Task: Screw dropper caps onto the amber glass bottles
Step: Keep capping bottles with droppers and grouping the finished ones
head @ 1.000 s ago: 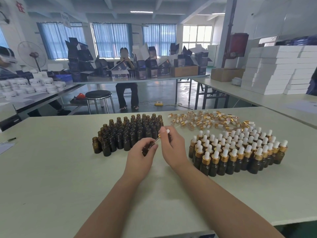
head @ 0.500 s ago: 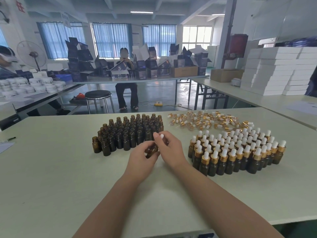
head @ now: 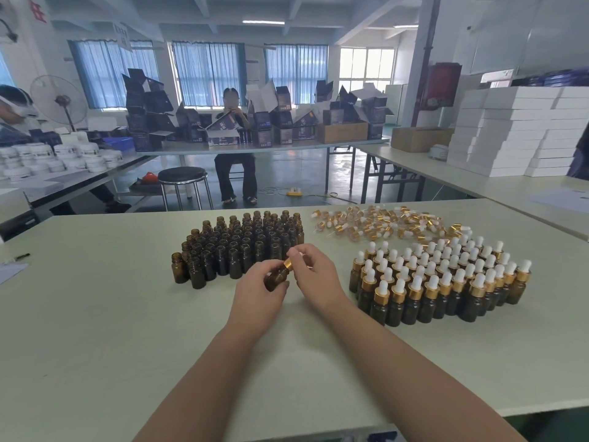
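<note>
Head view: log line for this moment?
left hand: holds amber bottle | right hand: pinches gold dropper cap on its neck | step: capping

Tilted in the left grip (head: 258, 295): one small amber bottle (head: 276, 279), neck up and to the right. On its mouth, a gold-collared dropper cap (head: 288, 263), pinched by the right grip (head: 318, 275). Just beyond both grips, upright and tightly packed: open amber bottles (head: 242, 247). Right of the right grip, upright in rows: capped bottles (head: 446, 282) with gold collars and white bulbs. Farther beyond them, heaped on their sides: loose dropper caps (head: 382, 223).
</note>
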